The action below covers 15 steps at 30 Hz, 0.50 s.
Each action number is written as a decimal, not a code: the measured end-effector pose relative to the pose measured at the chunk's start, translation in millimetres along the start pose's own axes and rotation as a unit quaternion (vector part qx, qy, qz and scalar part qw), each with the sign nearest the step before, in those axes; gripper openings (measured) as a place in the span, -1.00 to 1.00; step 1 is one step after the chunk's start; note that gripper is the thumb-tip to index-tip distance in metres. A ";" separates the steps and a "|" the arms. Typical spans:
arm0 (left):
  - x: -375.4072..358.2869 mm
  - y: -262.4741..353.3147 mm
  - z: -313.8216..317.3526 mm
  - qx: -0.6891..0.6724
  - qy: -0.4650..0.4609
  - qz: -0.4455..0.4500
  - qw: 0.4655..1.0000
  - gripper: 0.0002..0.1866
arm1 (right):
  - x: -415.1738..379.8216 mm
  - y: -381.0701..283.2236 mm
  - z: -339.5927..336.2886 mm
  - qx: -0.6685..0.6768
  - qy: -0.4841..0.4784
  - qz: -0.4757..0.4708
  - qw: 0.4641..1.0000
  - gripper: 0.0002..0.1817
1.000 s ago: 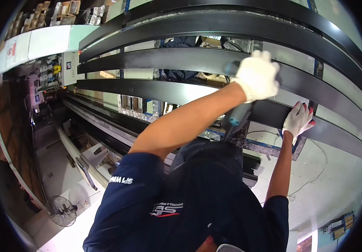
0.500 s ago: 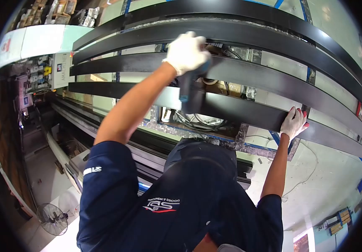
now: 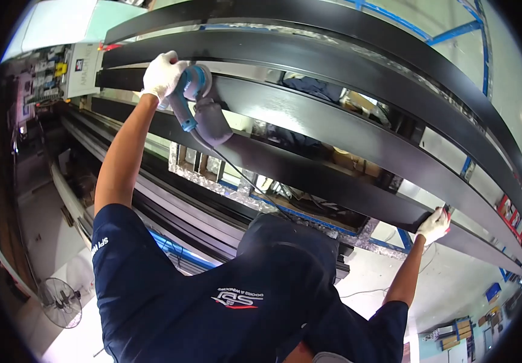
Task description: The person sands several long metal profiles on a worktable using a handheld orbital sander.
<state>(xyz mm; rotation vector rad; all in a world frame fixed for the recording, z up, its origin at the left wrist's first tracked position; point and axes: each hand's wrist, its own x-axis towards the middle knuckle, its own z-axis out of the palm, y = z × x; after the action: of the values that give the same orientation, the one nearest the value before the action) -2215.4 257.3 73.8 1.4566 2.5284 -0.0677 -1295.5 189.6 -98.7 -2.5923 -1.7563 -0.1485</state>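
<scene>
My left hand (image 3: 164, 77), in a white glove with its fingers closed, grips a teal and dark orbital sander (image 3: 195, 85). The sander's round pad is at the third long black bar (image 3: 273, 104), toward the bar's left part. A grey dust bag (image 3: 212, 122) hangs off the tool, and a dark cord (image 3: 243, 174) trails down from it. Far to the right, my gloved right hand (image 3: 434, 225), with red fingertips, has its fingers curled over the edge of the nearest black bar (image 3: 333, 184).
Two more black bars (image 3: 309, 53) lie farther off, on a speckled frame (image 3: 212, 184) with blue parts. Dark profiles (image 3: 170, 193) are stacked close to my body. A fan (image 3: 61, 302) stands at lower left. Blue rails (image 3: 454, 33) show at upper right.
My left hand and the sander have moved left along the bars. My right hand remains on the nearest bar. The view has shifted and tilted.
</scene>
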 end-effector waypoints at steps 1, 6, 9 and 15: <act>9.0 -21.3 1.5 -0.011 0.002 -0.013 1.000 -0.53 | 0.1 -2.0 -0.2 -0.001 -0.002 0.008 1.000 -0.48; 20.8 -55.1 3.9 -0.004 0.004 -0.031 1.000 -0.55 | 0.1 -5.5 -1.4 0.014 0.012 0.010 1.000 -0.52; 2.5 -20.9 4.5 -0.012 0.000 0.005 1.000 -0.50 | -0.6 -2.0 -2.5 0.010 0.020 -0.006 1.000 -0.52; -43.0 86.5 21.4 0.011 0.008 0.092 0.996 -0.54 | -0.6 3.2 8.8 0.003 0.016 -0.008 1.000 -0.49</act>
<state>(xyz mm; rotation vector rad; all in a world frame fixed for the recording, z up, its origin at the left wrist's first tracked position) -2116.7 261.4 68.3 1.6971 2.4015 -0.0541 -1292.1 188.4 -107.4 -2.5585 -1.7654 -0.1833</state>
